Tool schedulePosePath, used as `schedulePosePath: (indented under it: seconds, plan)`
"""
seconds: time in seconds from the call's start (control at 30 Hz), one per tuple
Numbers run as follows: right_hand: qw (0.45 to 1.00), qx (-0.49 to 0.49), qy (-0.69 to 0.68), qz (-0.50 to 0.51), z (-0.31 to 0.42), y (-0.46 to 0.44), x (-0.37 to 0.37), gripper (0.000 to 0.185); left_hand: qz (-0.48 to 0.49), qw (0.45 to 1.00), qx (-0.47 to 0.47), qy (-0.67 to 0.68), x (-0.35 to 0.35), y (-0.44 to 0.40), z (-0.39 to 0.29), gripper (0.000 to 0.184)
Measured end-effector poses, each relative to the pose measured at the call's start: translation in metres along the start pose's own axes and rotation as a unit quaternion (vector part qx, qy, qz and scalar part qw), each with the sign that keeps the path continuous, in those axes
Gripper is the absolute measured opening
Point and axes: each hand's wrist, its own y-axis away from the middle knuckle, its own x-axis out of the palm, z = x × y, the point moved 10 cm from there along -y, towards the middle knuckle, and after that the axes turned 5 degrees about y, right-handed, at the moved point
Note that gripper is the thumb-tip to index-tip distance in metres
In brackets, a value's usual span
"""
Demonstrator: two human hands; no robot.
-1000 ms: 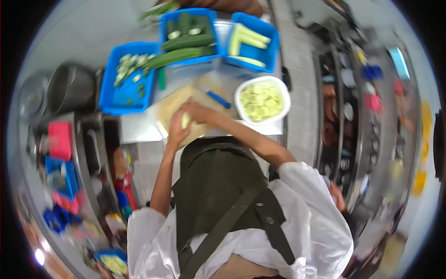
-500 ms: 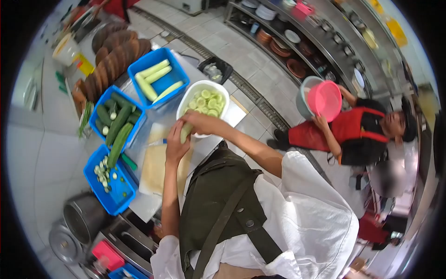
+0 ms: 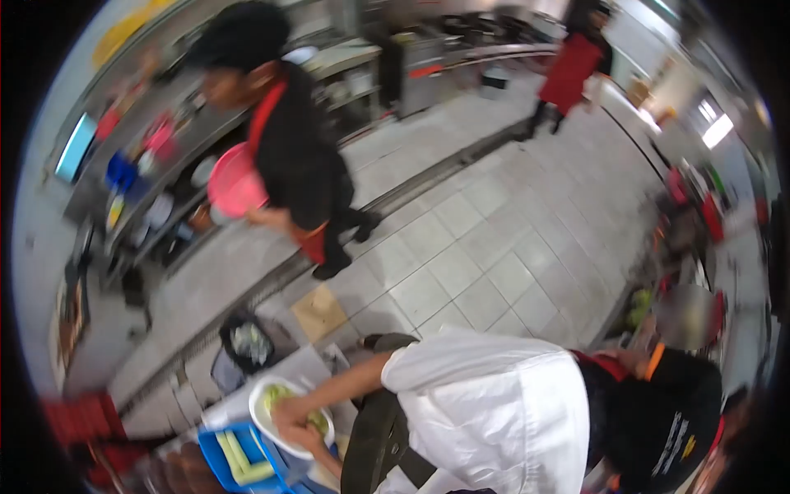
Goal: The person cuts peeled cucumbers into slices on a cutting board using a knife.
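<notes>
At the bottom left, my two hands are close together over a white bowl (image 3: 262,397) of pale green zucchini slices (image 3: 276,393). My right hand (image 3: 290,413) reaches in from the right, its fingers curled over the bowl. Just below, my left hand (image 3: 311,440) is partly covered by it and blurred. Both look closed, but what lies between them is hidden. Beside the bowl, a blue tub (image 3: 216,453) holds several long peeled zucchini (image 3: 239,455).
A black-lined bin (image 3: 248,346) stands beyond the bowl. One co-worker (image 3: 292,140) carries a pink basin (image 3: 236,183) near the shelves. Another person in a black cap (image 3: 666,412) is close on my right. A third person (image 3: 568,78) stands far back on the tiled floor (image 3: 461,239).
The view has swung right; the tubs of dark zucchini and cut pieces have left the frame. Earlier my hands held a peeled zucchini by the bowl. The co-worker with the basin has turned.
</notes>
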Motion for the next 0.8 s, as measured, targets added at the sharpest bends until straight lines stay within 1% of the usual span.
schedulePosePath:
  seconds: [0.03,0.07,0.13,0.27,0.33,0.37,0.43,0.47,0.5,0.53,0.57,0.6,0.63,0.67,0.7,0.73,0.77,0.8]
  plan:
    - [0.998,-0.010,0.054,-0.020,-0.016,-0.006,0.022,0.048,-0.004,1.000,0.002,-0.016,0.005,-0.006,-0.001,0.068]
    - [0.994,-0.028,0.103,-0.036,-0.003,0.000,0.001,0.053,-0.006,0.999,0.003,-0.033,0.009,-0.010,-0.003,0.068]
    - [0.996,-0.050,0.061,-0.049,0.019,0.028,-0.054,0.061,-0.024,0.998,-0.008,-0.059,0.010,-0.011,-0.003,0.068]
    - [0.997,-0.011,0.046,-0.058,0.008,0.038,-0.074,0.066,-0.060,0.994,-0.023,-0.087,0.006,-0.014,-0.009,0.068]
    - [0.993,-0.008,0.029,-0.116,0.006,0.046,-0.094,0.090,-0.077,0.992,-0.023,-0.095,0.002,-0.019,-0.014,0.069]
    - [0.997,0.002,0.016,-0.080,-0.001,0.043,-0.092,0.088,-0.093,0.991,-0.025,-0.095,-0.001,-0.021,-0.014,0.069]
    - [0.993,0.000,-0.030,-0.117,-0.010,0.045,-0.094,0.079,-0.136,0.985,-0.034,-0.103,-0.020,-0.020,-0.017,0.069]
    - [0.987,0.034,-0.078,-0.137,-0.018,0.048,-0.086,0.068,-0.172,0.978,-0.038,-0.114,-0.032,-0.008,-0.022,0.069]
    - [0.963,0.026,-0.244,-0.115,-0.025,0.052,-0.090,0.057,-0.217,0.966,-0.038,-0.136,-0.046,0.004,-0.030,0.069]
    - [0.973,0.019,-0.210,-0.093,-0.027,0.050,-0.075,0.051,-0.256,0.953,-0.036,-0.160,-0.060,0.009,-0.049,0.069]
    - [0.973,0.009,-0.148,-0.179,-0.018,0.061,-0.088,0.049,-0.278,0.942,-0.065,-0.177,-0.078,0.021,-0.065,0.069]
    - [0.979,0.048,-0.169,-0.107,-0.026,0.059,-0.071,0.053,-0.260,0.947,-0.129,-0.138,-0.091,0.028,-0.068,0.070]
    - [0.988,0.022,-0.074,-0.137,-0.025,0.057,-0.062,0.055,-0.252,0.936,-0.237,-0.068,-0.105,0.035,-0.068,0.065]
    - [0.990,0.078,-0.110,-0.036,-0.034,0.048,-0.040,0.056,-0.296,0.905,-0.304,-0.011,-0.122,0.045,-0.080,0.060]
    - [0.987,0.004,0.095,0.131,-0.007,0.046,-0.047,0.058,-0.316,0.884,-0.344,0.018,-0.136,0.064,-0.092,0.059]
    - [0.979,-0.087,-0.085,-0.166,0.026,0.063,-0.133,0.061,-0.328,0.853,-0.405,0.001,-0.148,0.090,-0.101,0.058]
    - [0.971,-0.065,-0.165,-0.158,0.042,0.059,-0.155,0.062,-0.384,0.818,-0.428,0.028,-0.161,0.114,-0.117,0.056]
    - [0.970,-0.058,-0.203,-0.123,0.062,0.048,-0.169,0.061,-0.405,0.778,-0.480,0.024,-0.170,0.142,-0.127,0.055]
